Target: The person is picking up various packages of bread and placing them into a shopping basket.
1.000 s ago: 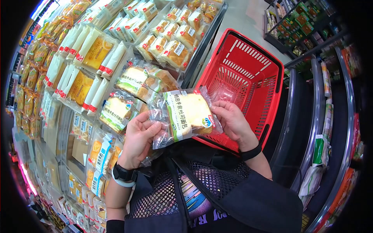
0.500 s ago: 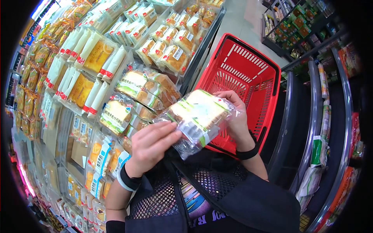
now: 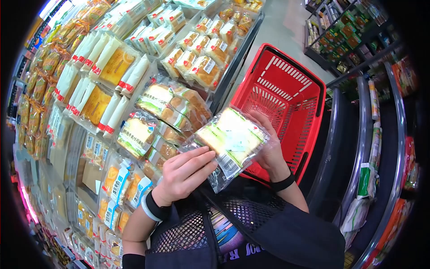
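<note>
A clear plastic package of sliced bread is held in front of my chest, its label washed out by glare and a barcode showing at its lower edge. My left hand grips its near left side, fingers laid over the wrapper. At the far right side my right hand holds it, with part of the fingers hidden behind the package. Just beyond the bread stands a red shopping basket. Similar bread packs with green and white labels lie on the display to the left.
Bread in white and red wrappers fills the display at left, with more packaged loaves further back. Blue-labelled packs sit near my left elbow. Dark shelves with metal edges run along the right. Grey floor shows beyond the basket.
The bread package has tilted and moved slightly nearer to me, so its barcode shows more plainly. Both hands have moved with it and keep their hold.
</note>
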`<state>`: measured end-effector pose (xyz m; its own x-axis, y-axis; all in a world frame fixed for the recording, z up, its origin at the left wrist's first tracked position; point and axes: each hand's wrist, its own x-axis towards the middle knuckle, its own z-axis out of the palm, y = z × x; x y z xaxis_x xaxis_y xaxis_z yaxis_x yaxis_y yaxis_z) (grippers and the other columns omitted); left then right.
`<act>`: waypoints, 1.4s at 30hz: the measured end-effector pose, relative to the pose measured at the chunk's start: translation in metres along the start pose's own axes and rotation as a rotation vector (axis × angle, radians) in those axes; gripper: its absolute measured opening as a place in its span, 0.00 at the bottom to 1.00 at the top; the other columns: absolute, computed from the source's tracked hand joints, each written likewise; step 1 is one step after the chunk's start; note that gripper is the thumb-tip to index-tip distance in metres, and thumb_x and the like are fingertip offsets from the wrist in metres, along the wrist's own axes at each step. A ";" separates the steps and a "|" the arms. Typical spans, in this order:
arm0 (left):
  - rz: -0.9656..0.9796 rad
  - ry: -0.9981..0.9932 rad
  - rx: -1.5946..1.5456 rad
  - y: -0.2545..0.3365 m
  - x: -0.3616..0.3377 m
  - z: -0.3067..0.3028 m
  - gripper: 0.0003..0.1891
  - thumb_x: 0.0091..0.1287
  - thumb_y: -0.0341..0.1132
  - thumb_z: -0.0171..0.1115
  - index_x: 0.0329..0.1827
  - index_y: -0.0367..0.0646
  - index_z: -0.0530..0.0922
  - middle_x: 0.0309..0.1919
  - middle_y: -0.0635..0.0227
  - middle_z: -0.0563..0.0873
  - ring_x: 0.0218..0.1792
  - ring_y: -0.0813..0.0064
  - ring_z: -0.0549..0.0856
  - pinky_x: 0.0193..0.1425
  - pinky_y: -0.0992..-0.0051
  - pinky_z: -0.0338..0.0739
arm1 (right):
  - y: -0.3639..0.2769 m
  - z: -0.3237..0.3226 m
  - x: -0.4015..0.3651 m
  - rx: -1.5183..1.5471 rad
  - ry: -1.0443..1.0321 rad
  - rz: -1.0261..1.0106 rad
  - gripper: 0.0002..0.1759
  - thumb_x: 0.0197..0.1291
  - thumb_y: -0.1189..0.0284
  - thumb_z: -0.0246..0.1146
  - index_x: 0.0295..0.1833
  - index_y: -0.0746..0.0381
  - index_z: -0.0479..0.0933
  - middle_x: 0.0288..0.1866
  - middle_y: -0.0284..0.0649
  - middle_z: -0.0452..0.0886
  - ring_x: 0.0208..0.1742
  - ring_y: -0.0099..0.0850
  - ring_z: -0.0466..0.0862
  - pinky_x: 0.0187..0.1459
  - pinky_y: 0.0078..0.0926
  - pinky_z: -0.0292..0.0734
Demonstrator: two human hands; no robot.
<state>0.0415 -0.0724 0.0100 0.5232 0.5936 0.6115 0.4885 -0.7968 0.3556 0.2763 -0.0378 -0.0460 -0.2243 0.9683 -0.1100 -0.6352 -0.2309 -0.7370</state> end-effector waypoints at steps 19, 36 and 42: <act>-0.590 -0.033 -0.635 -0.001 -0.002 0.025 0.09 0.55 0.26 0.68 0.40 0.37 0.82 0.35 0.61 0.86 0.36 0.68 0.87 0.39 0.73 0.80 | -0.043 -0.039 0.008 -0.567 -0.258 -0.021 0.32 0.35 0.73 0.80 0.48 0.63 0.72 0.45 0.40 0.79 0.48 0.31 0.81 0.49 0.29 0.78; -0.662 -0.054 -0.675 -0.002 -0.002 0.035 0.10 0.58 0.29 0.68 0.41 0.36 0.81 0.31 0.61 0.85 0.32 0.70 0.86 0.37 0.75 0.80 | -0.050 -0.037 0.009 -0.589 -0.269 -0.082 0.31 0.38 0.81 0.77 0.52 0.64 0.73 0.46 0.36 0.80 0.47 0.25 0.81 0.50 0.23 0.77; -0.623 0.039 -0.590 -0.003 -0.002 0.031 0.08 0.56 0.26 0.68 0.38 0.36 0.82 0.35 0.61 0.86 0.34 0.68 0.87 0.37 0.75 0.80 | -0.053 -0.022 0.011 -0.586 -0.307 -0.135 0.29 0.39 0.83 0.76 0.50 0.62 0.75 0.47 0.37 0.80 0.50 0.27 0.81 0.51 0.23 0.77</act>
<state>0.0607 -0.0676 -0.0145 0.2502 0.9468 0.2022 0.2299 -0.2610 0.9376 0.3237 -0.0132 -0.0229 -0.4260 0.8939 0.1396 -0.1863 0.0643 -0.9804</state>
